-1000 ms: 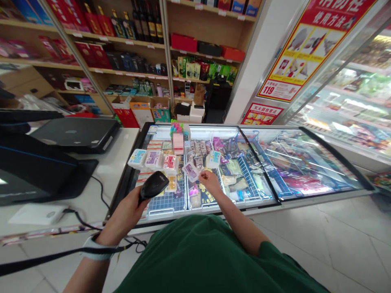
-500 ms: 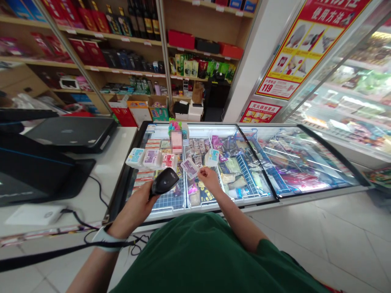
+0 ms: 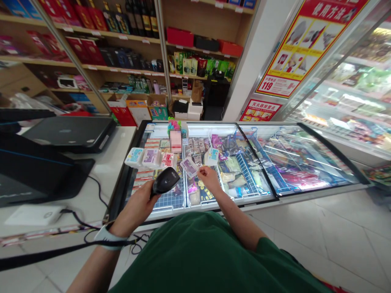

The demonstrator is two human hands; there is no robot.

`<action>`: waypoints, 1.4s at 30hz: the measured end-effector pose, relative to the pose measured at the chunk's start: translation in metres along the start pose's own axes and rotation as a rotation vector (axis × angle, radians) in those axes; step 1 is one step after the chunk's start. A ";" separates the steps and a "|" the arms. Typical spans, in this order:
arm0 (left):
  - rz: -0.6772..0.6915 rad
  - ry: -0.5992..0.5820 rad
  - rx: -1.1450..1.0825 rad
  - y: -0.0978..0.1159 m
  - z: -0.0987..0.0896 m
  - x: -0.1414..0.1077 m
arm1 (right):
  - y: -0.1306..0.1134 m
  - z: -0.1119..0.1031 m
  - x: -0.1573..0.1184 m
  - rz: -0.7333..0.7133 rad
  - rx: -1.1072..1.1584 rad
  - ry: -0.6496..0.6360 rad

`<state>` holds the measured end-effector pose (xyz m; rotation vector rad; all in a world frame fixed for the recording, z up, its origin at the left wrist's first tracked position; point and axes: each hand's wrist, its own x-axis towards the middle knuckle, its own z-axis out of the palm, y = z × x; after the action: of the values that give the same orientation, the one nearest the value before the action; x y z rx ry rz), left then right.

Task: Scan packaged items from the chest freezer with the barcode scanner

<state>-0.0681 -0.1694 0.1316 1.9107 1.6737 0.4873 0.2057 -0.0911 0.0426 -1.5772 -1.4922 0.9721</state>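
My left hand [image 3: 139,205] is wrapped round the handle of a black barcode scanner [image 3: 165,180], its head tilted toward the packs. My right hand [image 3: 210,177] is closed in a pinch at the lower right corner of a flat white pack with a purple label [image 3: 189,166]. Just behind that hand lies a white pack with a blue label [image 3: 212,155]. To the left, in a row on the freezer's glass top, are a blue-labelled pack [image 3: 134,156], a purple-labelled pack [image 3: 151,158] and a red-labelled pack [image 3: 168,160].
Under the glass, the chest freezer [image 3: 259,206] holds bagged goods in wire baskets. A blurred pink card [image 3: 176,141] stands near its back edge. On the left counter [image 3: 117,140] are a black machine [image 3: 70,132] and a white box [image 3: 35,214]. Stocked shelves [image 3: 134,37] rise behind.
The view has shifted very slightly. Both hands, the scanner and the packs keep nearly the same places.
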 end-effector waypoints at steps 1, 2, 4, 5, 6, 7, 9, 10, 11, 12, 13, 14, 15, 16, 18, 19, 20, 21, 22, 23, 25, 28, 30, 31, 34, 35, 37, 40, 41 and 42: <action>-0.004 -0.006 -0.002 0.000 0.000 0.000 | 0.000 0.000 0.000 0.000 0.003 -0.003; -0.008 -0.011 -0.005 0.000 0.000 0.000 | 0.000 0.000 0.000 0.001 0.005 -0.007; -0.016 -0.018 -0.014 0.001 0.001 0.001 | 0.000 -0.001 0.001 0.003 0.008 -0.012; -0.018 -0.021 -0.020 0.001 0.001 0.001 | 0.000 -0.001 0.001 0.003 0.008 -0.013; -0.017 -0.024 -0.028 0.001 0.001 0.001 | 0.000 -0.001 0.001 0.003 0.007 -0.013; -0.015 -0.027 -0.037 0.002 0.001 0.002 | 0.000 -0.001 0.001 0.002 0.003 -0.012; -0.008 -0.030 -0.051 0.002 0.002 0.002 | 0.000 -0.001 0.001 -0.001 -0.007 -0.006; -0.007 -0.028 -0.053 0.002 0.002 0.002 | 0.000 -0.001 0.001 -0.001 -0.012 -0.005; -0.009 -0.025 -0.052 0.002 0.002 0.002 | -0.001 -0.001 0.001 -0.001 -0.014 -0.006; -0.010 -0.025 -0.050 0.002 0.003 0.003 | -0.001 -0.001 0.001 0.001 -0.016 -0.008; -0.010 -0.027 -0.048 0.001 0.003 0.003 | -0.002 -0.001 0.001 0.005 -0.016 -0.010; -0.008 -0.031 -0.049 0.001 0.003 0.003 | -0.002 -0.001 0.000 0.008 -0.015 -0.012; -0.006 -0.035 -0.051 0.001 0.003 0.003 | -0.003 -0.002 0.000 0.010 -0.015 -0.012; -0.002 -0.038 -0.053 0.001 0.004 0.003 | -0.003 -0.002 0.000 0.013 -0.014 -0.012; 0.004 -0.033 -0.053 0.002 0.004 0.003 | -0.003 -0.002 0.000 0.017 -0.009 -0.011; 0.000 -0.026 -0.050 0.003 0.003 0.003 | -0.002 -0.002 0.000 0.017 -0.004 -0.011; -0.006 -0.017 -0.046 0.004 0.003 0.003 | -0.001 -0.002 0.000 0.018 0.008 -0.011; -0.015 -0.002 -0.041 0.004 0.003 0.003 | 0.000 -0.001 0.001 0.023 0.030 -0.008; -0.022 0.012 -0.037 0.005 0.002 0.003 | 0.002 -0.001 0.002 0.036 0.067 -0.007; -0.028 0.024 -0.032 0.005 0.002 0.003 | 0.004 0.000 0.003 0.062 0.119 -0.005; -0.029 0.039 -0.027 0.004 0.000 0.002 | 0.008 -0.001 0.007 0.152 0.255 0.001; -0.019 0.057 -0.027 0.000 0.000 0.001 | 0.014 -0.006 0.015 0.315 0.462 0.062; -0.025 0.065 -0.026 -0.007 0.002 0.000 | 0.019 -0.013 0.021 0.399 0.583 0.138; -0.030 0.063 -0.021 -0.011 0.003 0.000 | 0.021 -0.016 0.024 0.431 0.644 0.175; -0.039 0.051 0.007 -0.023 0.006 -0.003 | 0.031 -0.027 0.035 0.510 0.798 0.255; -0.038 0.047 0.015 -0.027 0.007 -0.004 | 0.035 -0.030 0.038 0.531 0.833 0.275; -0.039 0.040 0.027 -0.032 0.009 -0.006 | 0.041 -0.035 0.045 0.562 0.874 0.313; -0.043 0.040 0.031 -0.035 0.009 -0.008 | 0.049 -0.038 0.054 0.593 0.867 0.345; -0.044 0.042 0.031 -0.035 0.008 -0.009 | 0.050 -0.038 0.056 0.596 0.849 0.351; -0.046 0.042 0.031 -0.034 0.008 -0.010 | 0.052 -0.038 0.057 0.594 0.830 0.357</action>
<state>-0.0921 -0.1778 0.1052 1.8910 1.7577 0.4887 0.2648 -0.0370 0.0107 -1.4403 -0.2646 1.3135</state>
